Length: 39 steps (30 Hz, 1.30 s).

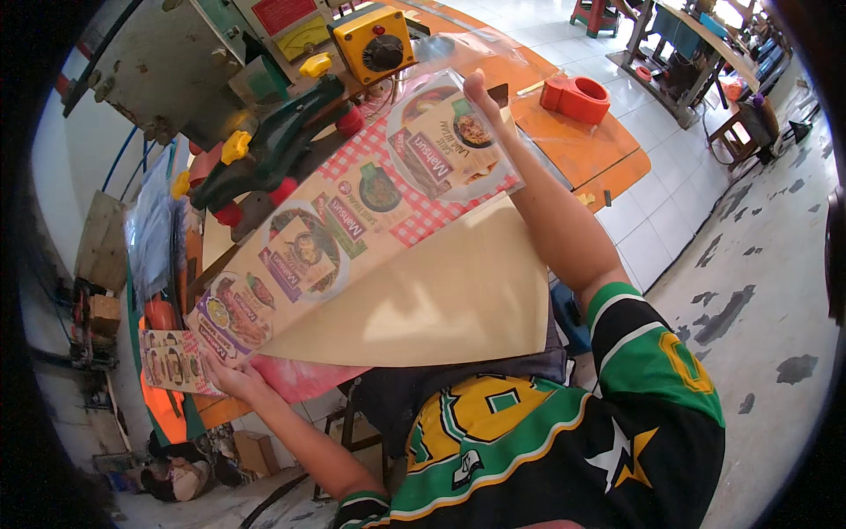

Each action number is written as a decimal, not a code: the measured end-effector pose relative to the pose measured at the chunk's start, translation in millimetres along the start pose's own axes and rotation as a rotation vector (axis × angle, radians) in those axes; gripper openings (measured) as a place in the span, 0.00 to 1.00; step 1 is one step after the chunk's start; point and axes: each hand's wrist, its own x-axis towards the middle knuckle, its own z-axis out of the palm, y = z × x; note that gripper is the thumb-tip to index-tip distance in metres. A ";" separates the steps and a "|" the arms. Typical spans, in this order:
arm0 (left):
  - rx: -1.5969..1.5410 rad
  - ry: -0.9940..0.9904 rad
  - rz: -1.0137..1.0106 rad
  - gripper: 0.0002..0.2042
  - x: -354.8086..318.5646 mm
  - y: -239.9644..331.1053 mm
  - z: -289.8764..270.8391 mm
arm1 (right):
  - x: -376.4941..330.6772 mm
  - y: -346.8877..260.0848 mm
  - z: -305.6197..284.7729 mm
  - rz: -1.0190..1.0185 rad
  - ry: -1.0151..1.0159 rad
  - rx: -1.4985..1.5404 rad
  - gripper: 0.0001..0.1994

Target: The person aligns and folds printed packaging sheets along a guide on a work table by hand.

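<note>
A long printed strip [357,212] with food pictures and red checks stretches slantwise between my two hands. At its near left end, my left hand [231,375] is closed on the corner, with some fingers hidden behind it. My right hand [483,95] grips the far right end, the thumb showing at the edge and the other fingers out of sight. Beneath the strip lies a plain cream sheet [441,304]. A smaller piece with similar food prints [174,360] sits just left of my left hand.
Beyond the strip stands a machine with dark green arms [273,145], yellow knobs and red rollers. Next to it is a yellow control box [374,44] with a black dial. A red tape dispenser [575,99] rests on the orange tabletop [608,145]. Clear plastic [152,234] hangs at the left.
</note>
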 end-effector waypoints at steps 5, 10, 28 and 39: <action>-0.013 0.030 0.024 0.22 7.4 -5.5 -3.6 | 3.8 8.2 7.7 -0.037 0.001 -0.156 0.46; -0.032 -0.028 0.033 0.22 -9.4 7.2 16.6 | 3.2 7.6 9.7 -0.026 0.107 -0.149 0.43; -0.118 0.036 0.012 0.22 9.8 -6.5 -5.8 | 10.7 -0.9 8.1 -0.020 0.005 0.059 0.20; -0.060 0.222 0.005 0.24 -2.5 0.1 13.4 | 16.9 -6.0 -26.4 -0.153 0.159 -0.080 0.18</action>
